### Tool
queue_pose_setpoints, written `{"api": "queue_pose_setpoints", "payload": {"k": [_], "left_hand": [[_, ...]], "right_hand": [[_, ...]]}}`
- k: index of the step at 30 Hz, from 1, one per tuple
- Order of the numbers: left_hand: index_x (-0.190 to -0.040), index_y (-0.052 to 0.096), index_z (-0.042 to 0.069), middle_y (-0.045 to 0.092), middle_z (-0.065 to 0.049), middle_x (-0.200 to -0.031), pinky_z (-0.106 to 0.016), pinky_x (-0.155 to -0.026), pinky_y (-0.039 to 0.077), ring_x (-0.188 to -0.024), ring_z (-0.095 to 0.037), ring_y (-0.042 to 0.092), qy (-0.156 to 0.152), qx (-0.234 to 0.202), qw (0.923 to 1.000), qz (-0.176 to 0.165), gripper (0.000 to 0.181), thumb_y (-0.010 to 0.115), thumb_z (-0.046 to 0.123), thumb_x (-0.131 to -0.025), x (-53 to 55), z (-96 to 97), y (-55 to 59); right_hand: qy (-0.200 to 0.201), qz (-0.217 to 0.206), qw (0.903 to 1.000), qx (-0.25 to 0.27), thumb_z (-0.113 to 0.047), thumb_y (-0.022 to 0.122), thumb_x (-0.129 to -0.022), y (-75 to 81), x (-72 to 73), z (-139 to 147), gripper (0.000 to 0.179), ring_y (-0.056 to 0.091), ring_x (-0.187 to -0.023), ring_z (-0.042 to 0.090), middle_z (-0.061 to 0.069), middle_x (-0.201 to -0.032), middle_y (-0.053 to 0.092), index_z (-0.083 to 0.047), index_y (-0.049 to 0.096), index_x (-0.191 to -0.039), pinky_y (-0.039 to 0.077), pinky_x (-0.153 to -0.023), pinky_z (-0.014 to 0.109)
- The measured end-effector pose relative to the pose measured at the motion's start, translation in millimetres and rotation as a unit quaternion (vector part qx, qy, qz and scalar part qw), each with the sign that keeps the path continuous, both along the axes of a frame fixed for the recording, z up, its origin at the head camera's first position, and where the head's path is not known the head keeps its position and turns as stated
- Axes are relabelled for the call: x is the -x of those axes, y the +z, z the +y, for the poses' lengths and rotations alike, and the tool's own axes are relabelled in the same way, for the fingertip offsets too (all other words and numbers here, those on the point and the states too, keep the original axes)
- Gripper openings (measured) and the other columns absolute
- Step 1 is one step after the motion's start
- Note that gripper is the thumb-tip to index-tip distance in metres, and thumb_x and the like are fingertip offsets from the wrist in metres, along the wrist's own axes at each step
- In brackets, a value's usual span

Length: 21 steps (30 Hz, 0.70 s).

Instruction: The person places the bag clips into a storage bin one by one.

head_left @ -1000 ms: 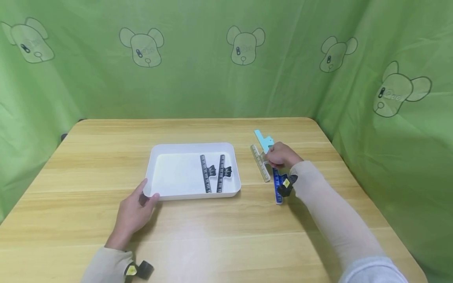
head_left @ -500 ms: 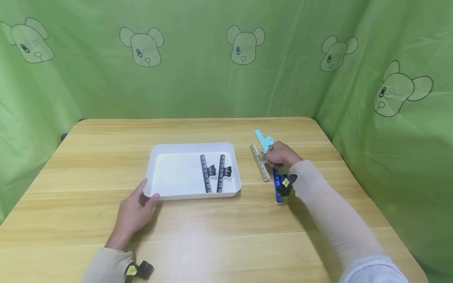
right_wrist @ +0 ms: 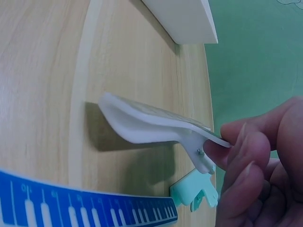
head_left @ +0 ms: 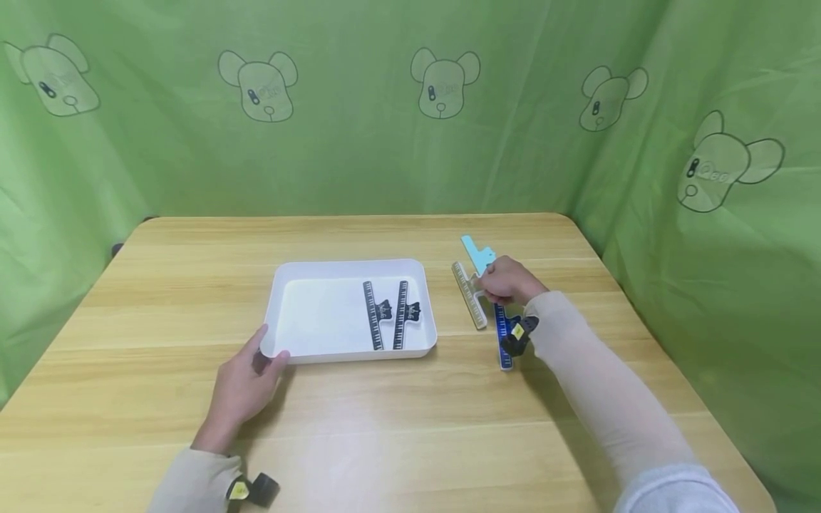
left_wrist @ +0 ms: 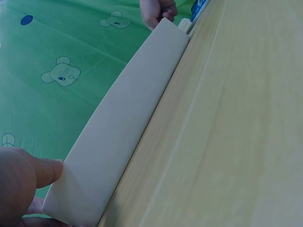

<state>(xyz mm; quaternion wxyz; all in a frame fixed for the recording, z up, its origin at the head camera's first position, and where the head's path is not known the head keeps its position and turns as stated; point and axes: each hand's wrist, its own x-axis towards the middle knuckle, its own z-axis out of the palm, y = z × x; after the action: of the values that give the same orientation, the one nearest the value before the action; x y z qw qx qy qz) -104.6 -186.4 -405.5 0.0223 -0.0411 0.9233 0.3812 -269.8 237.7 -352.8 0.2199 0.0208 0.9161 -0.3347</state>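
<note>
My right hand pinches the handle of a cream clip with a piano-key pattern, right of the tray. In the right wrist view thumb and finger grip the clip's end, and its long jaw tilts above its shadow on the table. A blue piano-key clip lies under my right wrist, and a turquoise clip lies beyond the hand, partly hidden by it. My left hand holds the near left corner of the white tray, thumb on its front wall.
Two black piano-key clips, a left one and a right one, lie in the tray's right part. Green curtains surround the wooden table at the back and sides.
The cream clip has shifted very slightly left in my right hand's pinch. Both hands and the tray stay almost where they were.
</note>
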Motion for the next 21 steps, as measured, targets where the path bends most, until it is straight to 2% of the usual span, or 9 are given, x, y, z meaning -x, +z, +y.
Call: {"api": "queue_pose_setpoints", "payload": {"k": [21], "left_hand": [[-0.153,0.021,0.001,0.03,-0.029,-0.15,-0.058,-0.111,0.025,-0.136,-0.048,0.028,0.001,-0.002,1.0,-0.004,0.073,0.054,0.038,-0.099,-0.2,0.5,0.1]], "right_hand": [[0.002,0.019,0.9997,-0.014,-0.02,0.055,-0.098,-1.6,-1.9,-1.8,0.04,0.042,-0.048,0.012,-0.001,-0.052,0.048,-0.01,0.051,-0.059,0.04,-0.049,0.023]]}}
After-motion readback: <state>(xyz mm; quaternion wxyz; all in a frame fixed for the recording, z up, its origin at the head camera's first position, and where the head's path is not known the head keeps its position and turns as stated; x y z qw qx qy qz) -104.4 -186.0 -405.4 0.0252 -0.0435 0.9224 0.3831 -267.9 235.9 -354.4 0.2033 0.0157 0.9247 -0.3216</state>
